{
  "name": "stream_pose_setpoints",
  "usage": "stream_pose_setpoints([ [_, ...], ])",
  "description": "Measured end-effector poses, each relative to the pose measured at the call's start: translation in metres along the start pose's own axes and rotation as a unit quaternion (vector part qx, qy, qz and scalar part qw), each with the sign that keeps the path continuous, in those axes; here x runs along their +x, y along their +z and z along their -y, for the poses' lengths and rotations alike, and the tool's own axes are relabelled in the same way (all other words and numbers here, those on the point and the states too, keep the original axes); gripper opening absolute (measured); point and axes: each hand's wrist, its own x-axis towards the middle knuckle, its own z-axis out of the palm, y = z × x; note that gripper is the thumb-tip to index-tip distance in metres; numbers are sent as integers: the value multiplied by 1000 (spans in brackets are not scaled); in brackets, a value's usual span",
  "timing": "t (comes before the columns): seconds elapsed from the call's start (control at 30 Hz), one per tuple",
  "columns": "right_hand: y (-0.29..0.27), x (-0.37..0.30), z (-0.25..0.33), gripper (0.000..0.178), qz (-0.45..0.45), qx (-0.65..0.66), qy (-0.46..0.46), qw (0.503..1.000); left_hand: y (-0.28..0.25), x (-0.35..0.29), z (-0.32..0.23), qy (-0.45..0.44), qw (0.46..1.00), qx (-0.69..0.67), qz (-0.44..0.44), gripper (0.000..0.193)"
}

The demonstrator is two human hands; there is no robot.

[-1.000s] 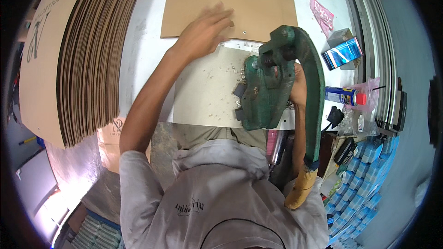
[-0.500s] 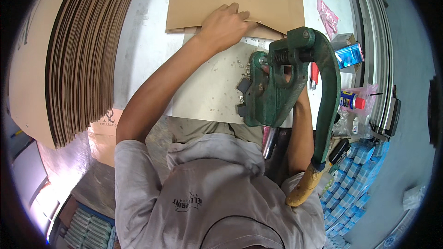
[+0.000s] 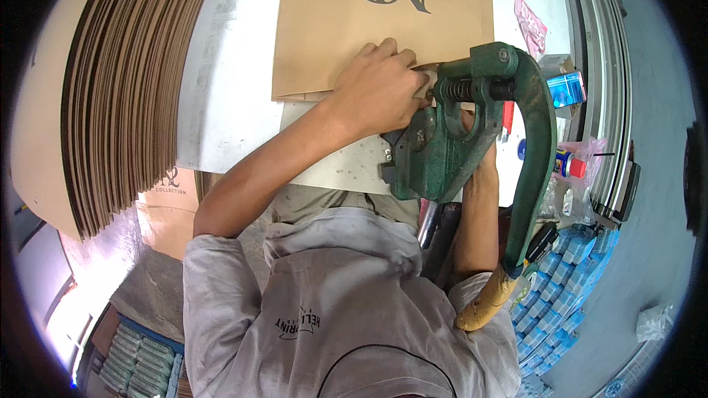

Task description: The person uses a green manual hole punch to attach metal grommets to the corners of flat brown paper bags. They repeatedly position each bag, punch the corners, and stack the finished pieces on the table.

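Observation:
A brown kraft paper bag (image 3: 383,29) with dark print lies flat on the table, its near edge at the jaws of a green hand press (image 3: 435,147). My left hand (image 3: 380,88) grips that near edge with curled fingers, just left of the press head. The press's curved lever arm (image 3: 542,147) swings down to a worn yellow handle (image 3: 487,302) by my right shoulder. Behind the press body, my right hand (image 3: 467,119) shows only as a sliver; its fingers are hidden. Small metal pieces (image 3: 388,153) lie beside the press base.
A tall stack of brown paper bags (image 3: 122,96) stands at the left. Along the right side are a pink wrapper (image 3: 529,22), a blue box (image 3: 566,90) and a red-capped can (image 3: 571,165). Blue-wrapped packs (image 3: 560,280) are piled below right.
My left hand has drawn the bag toward me and slightly right, bringing its near edge up to the press jaws. The right hand stays behind the press.

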Motion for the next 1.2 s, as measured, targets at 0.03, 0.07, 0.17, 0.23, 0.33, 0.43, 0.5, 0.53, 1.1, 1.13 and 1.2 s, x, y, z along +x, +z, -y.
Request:
stream_pose_setpoints([
  [0.03, 0, -1, 1, 23, -4, -21, 15, 1000, 0, -1, -1, -4, 1000, 6, 1, 28],
  [0.07, -1, -2, 2, 26, -9, -42, 29, 999, 4, -4, -2, -4, 1000, 11, -5, 29],
  [0.17, 5, -2, 4, 31, 6, -95, 31, 995, 11, -8, -1, -3, 1000, 26, -14, 33],
  [0.23, 13, -5, 9, 30, 0, -95, 31, 995, 11, -7, 0, -4, 999, 32, -12, 35],
  [0.33, 21, -8, 11, 27, -29, -79, 27, 996, 12, -10, -1, -1, 999, 49, -15, 34],
  [0.43, 11, -4, 2, 27, -14, -127, -2, 992, 16, -9, -4, -9, 998, 51, -41, 32],
  [0.5, 5, -2, 0, 28, -3, -145, -13, 989, 15, -5, -4, -7, 998, 46, -31, 31],
  [0.53, 1, -3, 1, 24, -6, -174, -13, 985, 14, -4, -4, -5, 999, 42, -25, 30],
  [1.1, 44, -130, 114, 62, 18, -334, -402, 853, 10, -11, -1, 6, 996, 86, -5, 38],
  [1.13, 36, -123, 122, 60, 10, -296, -399, 868, 6, -6, 1, 10, 996, 91, 3, 41],
  [1.2, 14, -94, 132, 41, -58, -336, -365, 866, 12, 11, 15, 13, 996, 90, -15, 42],
])
